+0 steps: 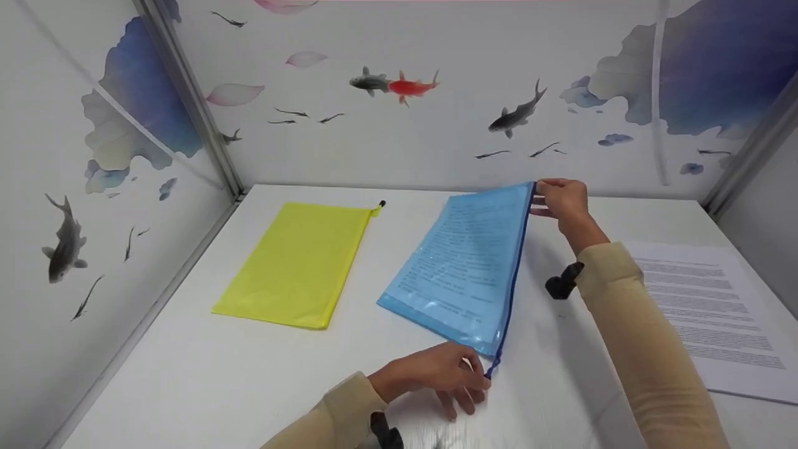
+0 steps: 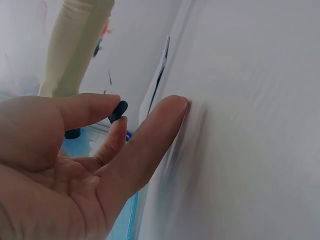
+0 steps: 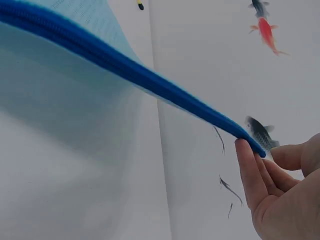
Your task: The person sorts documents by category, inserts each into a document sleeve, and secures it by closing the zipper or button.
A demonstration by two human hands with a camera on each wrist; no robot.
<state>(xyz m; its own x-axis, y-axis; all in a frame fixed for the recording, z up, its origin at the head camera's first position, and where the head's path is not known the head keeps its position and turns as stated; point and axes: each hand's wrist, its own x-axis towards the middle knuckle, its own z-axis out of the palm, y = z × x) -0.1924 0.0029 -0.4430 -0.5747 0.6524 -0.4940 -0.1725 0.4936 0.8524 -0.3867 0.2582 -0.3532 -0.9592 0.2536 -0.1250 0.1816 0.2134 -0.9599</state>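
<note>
A translucent blue zip document pouch (image 1: pixel 464 255) with printed pages inside lies tilted on the table, its zipper edge raised off the surface. My right hand (image 1: pixel 564 202) pinches the far corner of that edge between thumb and fingers. Along the edge runs a dark blue zipper (image 3: pixel 125 70), stretched toward the near corner. There my left hand (image 1: pixel 446 374) pinches the small dark zipper pull (image 2: pixel 118 111) between thumb and a finger, while its other fingers spread loosely toward the tabletop. Whether the zipper is fully closed cannot be told.
To the left lies a yellow zip pouch (image 1: pixel 293 268) with a dark-tipped pull at its far corner. Printed sheets (image 1: pixel 704 312) rest on the right, partly behind my right sleeve. Printed panels with fish (image 1: pixel 411 86) enclose the table's back and sides.
</note>
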